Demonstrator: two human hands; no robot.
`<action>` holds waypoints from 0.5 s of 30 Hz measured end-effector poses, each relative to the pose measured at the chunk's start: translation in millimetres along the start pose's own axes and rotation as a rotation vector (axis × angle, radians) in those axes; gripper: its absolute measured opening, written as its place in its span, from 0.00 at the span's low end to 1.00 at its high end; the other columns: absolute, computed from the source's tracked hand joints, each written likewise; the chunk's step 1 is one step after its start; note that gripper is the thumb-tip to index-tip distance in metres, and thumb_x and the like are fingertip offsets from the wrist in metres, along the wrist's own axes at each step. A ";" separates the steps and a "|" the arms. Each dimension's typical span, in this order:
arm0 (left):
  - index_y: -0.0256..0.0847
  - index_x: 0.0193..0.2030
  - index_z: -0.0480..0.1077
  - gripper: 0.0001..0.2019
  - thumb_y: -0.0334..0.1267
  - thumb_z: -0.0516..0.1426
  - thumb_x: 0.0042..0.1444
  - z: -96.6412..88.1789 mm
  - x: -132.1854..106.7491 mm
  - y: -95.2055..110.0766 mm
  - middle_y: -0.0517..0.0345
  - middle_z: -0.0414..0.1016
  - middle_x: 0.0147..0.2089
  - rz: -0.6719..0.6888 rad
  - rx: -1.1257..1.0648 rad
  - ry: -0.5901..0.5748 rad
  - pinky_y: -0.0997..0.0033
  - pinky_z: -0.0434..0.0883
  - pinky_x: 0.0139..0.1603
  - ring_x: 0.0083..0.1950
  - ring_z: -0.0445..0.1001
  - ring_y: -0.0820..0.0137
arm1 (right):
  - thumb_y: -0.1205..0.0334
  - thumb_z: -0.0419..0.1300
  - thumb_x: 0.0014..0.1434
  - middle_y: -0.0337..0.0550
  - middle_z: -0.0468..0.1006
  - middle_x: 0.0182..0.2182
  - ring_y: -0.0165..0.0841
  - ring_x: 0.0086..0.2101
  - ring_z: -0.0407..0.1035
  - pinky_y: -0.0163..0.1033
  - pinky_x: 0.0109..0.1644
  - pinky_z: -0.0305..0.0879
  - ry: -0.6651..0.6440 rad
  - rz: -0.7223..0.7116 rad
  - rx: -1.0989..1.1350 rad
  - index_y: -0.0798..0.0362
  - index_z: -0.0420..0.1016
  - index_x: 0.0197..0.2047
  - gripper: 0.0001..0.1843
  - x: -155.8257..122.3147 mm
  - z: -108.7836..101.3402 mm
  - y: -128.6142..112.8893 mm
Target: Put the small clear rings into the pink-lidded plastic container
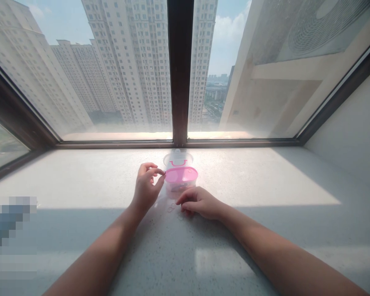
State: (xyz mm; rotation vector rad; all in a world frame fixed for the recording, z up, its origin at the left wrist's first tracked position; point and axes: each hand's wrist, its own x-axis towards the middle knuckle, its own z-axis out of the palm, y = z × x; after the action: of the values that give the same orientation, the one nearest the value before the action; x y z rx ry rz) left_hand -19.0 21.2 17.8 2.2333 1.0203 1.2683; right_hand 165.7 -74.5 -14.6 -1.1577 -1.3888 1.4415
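Note:
My left hand is raised beside the left edge of a small container with a pink lid. Its thumb and index finger pinch a tiny dark thing, too small to name. The container's clear body shows below the lid, with contents I cannot make out. Close in front of it, my right hand rests low over the sill, fingers bent, thumb and index finger slightly apart. Near those fingertips lie a few thin clear rings.
Behind the pink lid is a clear oval piece with a pink curved handle. Everything rests on a pale speckled windowsill. A dark window frame bounds it at the back. A blurred patch covers the left edge.

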 end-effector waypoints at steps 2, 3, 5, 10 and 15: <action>0.39 0.34 0.73 0.06 0.37 0.57 0.55 5.7 2.5 0.0 0.52 0.65 0.45 -0.031 0.004 -0.018 0.70 0.68 0.34 0.38 0.69 0.71 | 0.69 0.59 0.49 0.40 0.76 0.23 0.28 0.23 0.70 0.32 0.25 0.66 -0.003 -0.007 -0.008 0.58 0.77 0.36 0.10 0.5 -0.5 0.5; 0.39 0.34 0.73 0.06 0.37 0.56 0.55 8.5 3.2 0.4 0.52 0.66 0.45 -0.039 0.003 -0.031 0.70 0.67 0.36 0.39 0.69 0.70 | 0.69 0.59 0.49 0.40 0.76 0.23 0.28 0.23 0.70 0.32 0.25 0.66 -0.005 -0.013 -0.010 0.58 0.77 0.37 0.10 0.8 -0.7 0.8; 0.39 0.34 0.73 0.05 0.35 0.56 0.54 13.5 3.5 0.7 0.53 0.67 0.43 -0.054 -0.026 -0.059 0.69 0.67 0.37 0.40 0.69 0.69 | 0.69 0.59 0.49 0.40 0.75 0.23 0.28 0.22 0.70 0.32 0.24 0.66 -0.006 -0.021 -0.012 0.58 0.77 0.37 0.10 1.3 -1.1 1.4; 0.38 0.32 0.72 0.04 0.34 0.57 0.51 21.2 2.9 -3.7 0.54 0.67 0.42 -0.176 -0.227 -0.068 0.72 0.66 0.31 0.38 0.71 0.70 | 0.69 0.59 0.49 0.39 0.75 0.22 0.28 0.22 0.70 0.32 0.24 0.66 -0.008 -0.017 -0.003 0.59 0.77 0.37 0.11 1.9 -1.0 1.8; 0.39 0.31 0.73 0.03 0.34 0.57 0.49 20.3 5.2 -4.2 0.55 0.67 0.41 -0.227 -0.203 -0.017 0.71 0.65 0.31 0.39 0.70 0.68 | 0.69 0.59 0.49 0.40 0.75 0.23 0.28 0.22 0.70 0.33 0.24 0.67 -0.005 -0.009 -0.007 0.59 0.77 0.36 0.10 1.7 -0.6 0.6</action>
State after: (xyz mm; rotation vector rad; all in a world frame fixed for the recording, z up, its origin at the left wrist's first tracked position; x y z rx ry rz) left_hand -1.7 28.5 7.6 1.9152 1.0538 1.1935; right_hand 165.9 -72.7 -15.3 -1.1521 -1.4013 1.4350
